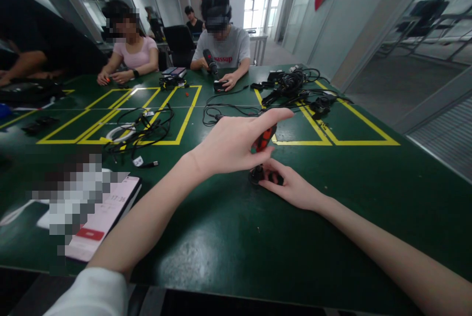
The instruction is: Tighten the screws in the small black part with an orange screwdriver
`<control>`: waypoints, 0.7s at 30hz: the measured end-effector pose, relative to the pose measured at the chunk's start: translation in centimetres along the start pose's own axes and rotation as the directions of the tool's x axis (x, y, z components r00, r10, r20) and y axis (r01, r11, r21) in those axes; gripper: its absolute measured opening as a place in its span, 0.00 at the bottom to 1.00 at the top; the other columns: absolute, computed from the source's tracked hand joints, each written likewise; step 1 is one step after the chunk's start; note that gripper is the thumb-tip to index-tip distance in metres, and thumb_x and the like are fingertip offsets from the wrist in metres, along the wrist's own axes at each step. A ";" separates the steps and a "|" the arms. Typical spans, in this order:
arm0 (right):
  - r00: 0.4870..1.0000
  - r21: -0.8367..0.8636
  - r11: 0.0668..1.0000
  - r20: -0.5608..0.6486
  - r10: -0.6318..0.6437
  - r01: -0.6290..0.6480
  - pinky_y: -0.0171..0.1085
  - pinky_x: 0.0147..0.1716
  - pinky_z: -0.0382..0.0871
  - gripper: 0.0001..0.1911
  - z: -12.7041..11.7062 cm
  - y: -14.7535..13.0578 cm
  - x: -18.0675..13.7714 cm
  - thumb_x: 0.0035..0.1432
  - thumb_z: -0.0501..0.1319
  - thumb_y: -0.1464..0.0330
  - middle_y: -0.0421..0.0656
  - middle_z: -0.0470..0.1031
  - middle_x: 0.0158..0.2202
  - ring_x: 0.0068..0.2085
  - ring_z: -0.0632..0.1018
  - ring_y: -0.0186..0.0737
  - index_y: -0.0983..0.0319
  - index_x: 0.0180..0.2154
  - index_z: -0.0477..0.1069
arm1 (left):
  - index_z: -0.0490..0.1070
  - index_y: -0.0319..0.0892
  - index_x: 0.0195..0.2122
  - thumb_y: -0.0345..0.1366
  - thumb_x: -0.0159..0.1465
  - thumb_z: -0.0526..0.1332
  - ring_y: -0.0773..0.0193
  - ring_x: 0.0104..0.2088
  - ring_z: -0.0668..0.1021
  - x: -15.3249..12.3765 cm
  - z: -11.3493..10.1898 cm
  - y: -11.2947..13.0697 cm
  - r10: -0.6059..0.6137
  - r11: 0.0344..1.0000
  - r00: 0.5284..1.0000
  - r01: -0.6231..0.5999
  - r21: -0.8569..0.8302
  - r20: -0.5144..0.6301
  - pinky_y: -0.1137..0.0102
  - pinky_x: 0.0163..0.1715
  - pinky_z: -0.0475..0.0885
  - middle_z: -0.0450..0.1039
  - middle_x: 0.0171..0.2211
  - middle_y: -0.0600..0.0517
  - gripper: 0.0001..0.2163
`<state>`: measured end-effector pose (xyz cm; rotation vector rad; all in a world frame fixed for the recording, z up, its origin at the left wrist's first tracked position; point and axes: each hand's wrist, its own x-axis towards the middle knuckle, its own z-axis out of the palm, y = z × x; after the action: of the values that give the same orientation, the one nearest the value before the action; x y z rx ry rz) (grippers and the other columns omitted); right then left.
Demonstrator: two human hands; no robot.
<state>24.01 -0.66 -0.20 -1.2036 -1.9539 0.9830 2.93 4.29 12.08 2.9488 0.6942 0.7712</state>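
My left hand (236, 141) is closed round a black and orange tool (264, 140), with the index finger stretched forward along its top. The tool stands upright over a small black part (258, 173) on the green table (228, 237). My right hand (291, 186) lies on the table and pinches that black part at the tool's lower end. Most of the tool is hidden behind my left hand.
A phone (99, 217) lies near the left front edge. Tangled black cables (143, 129) sit inside yellow taped boxes; another cable pile (295, 87) is at the far right. Across the table one person holds a black tool (211, 63), another person (129, 50) sits beside.
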 end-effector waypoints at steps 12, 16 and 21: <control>0.999 -0.001 0.999 -0.005 -0.033 0.033 0.39 0.32 0.69 0.10 0.1 0.3 0.0 0.64 0.62 0.63 0.45 0.80 0.42 0.34 0.77 0.40 0.58 0.45 0.67 | 0.67 0.41 0.62 0.32 0.64 0.57 0.61 0.42 0.80 0.0 0.1 0.0 0.041 0.996 0.998 -0.044 -0.074 -0.042 0.71 0.40 0.72 0.77 0.50 0.46 0.23; 1.000 -0.002 1.000 -0.001 -0.017 0.017 0.40 0.33 0.69 0.11 0.1 0.1 0.0 0.64 0.62 0.63 0.45 0.79 0.43 0.34 0.76 0.40 0.58 0.46 0.67 | 0.66 0.42 0.63 0.33 0.66 0.56 0.64 0.38 0.80 0.0 0.0 -0.2 0.041 0.997 0.998 -0.044 -0.067 -0.044 0.72 0.36 0.70 0.79 0.45 0.50 0.23; 1.000 0.011 1.000 0.006 -0.012 0.012 0.40 0.35 0.70 0.11 0.1 0.1 0.1 0.64 0.61 0.63 0.45 0.80 0.43 0.34 0.75 0.40 0.59 0.47 0.68 | 0.69 0.42 0.59 0.37 0.68 0.57 0.65 0.34 0.81 0.0 0.0 -0.1 0.021 1.000 0.997 -0.023 -0.015 -0.075 0.73 0.33 0.68 0.80 0.35 0.53 0.18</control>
<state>23.98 -0.60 -0.33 -1.1826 -1.9562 0.9906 2.89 4.36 12.09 2.9314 0.6572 0.8887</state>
